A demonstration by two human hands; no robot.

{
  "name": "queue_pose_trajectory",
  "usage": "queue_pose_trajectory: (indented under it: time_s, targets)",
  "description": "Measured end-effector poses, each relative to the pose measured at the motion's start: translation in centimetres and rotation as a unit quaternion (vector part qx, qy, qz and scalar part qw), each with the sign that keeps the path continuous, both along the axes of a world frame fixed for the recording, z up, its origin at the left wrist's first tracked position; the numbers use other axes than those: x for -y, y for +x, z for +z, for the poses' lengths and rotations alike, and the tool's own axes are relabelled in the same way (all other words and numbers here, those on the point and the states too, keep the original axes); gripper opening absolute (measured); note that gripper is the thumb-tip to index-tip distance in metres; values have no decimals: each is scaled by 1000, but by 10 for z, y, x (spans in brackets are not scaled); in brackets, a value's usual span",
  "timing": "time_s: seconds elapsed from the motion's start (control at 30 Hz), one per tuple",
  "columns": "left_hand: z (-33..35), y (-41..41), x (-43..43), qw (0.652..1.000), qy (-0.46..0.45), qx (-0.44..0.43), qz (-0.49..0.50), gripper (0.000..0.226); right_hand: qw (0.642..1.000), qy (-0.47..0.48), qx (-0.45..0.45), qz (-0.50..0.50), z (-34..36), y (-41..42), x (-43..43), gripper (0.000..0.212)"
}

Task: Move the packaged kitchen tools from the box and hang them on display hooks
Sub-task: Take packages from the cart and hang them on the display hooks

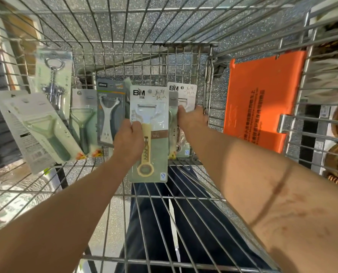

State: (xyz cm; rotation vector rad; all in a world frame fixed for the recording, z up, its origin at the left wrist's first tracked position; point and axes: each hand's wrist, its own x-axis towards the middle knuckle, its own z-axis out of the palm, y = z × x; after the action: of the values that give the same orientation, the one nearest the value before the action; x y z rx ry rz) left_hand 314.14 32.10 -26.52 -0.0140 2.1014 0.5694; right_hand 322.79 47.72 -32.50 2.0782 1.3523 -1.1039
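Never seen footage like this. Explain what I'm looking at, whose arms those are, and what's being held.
There is no machine here. One camera worn on a person's head looks down at their two bare arms, which reach into a wire basket. The left hand grips a BM package with a yellow-handled tool inside. The right hand pinches a second BM package behind it. Further left are more carded tools: a white peeler, green peelers and a corkscrew. An orange panel sits on the right.

Bright, warm light; fisheye bows the wire bars (124, 22) near the edges, and the peeler pack (40, 131) at nine o'clock is blurred.
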Motion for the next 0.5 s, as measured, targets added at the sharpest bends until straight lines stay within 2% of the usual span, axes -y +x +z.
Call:
queue_pose_trajectory:
  time_s: [0.17, 0.33, 0.37, 0.47, 0.5]
  targets:
    - [1, 0, -1, 1000, 3, 10, 4, 34, 997, 11, -33, -61, 2, -1, 0, 77]
    - [0, 1, -3, 1000, -3, 9, 9, 32, 994, 47, -62, -72, 7, 0, 3, 82]
    - [0, 1, -4, 1000, -5, 6, 11, 32, 994, 64, -64, -67, 9, 2, 7, 76]
    - [7, -1, -5, 999, -8, 8, 32, 32, 986, 144, -83, -30, 19, 9, 20, 39]
    - [13, -2, -6, 999, -1, 9, 43, 32, 981, 169, -98, -22, 25, 10, 21, 32]
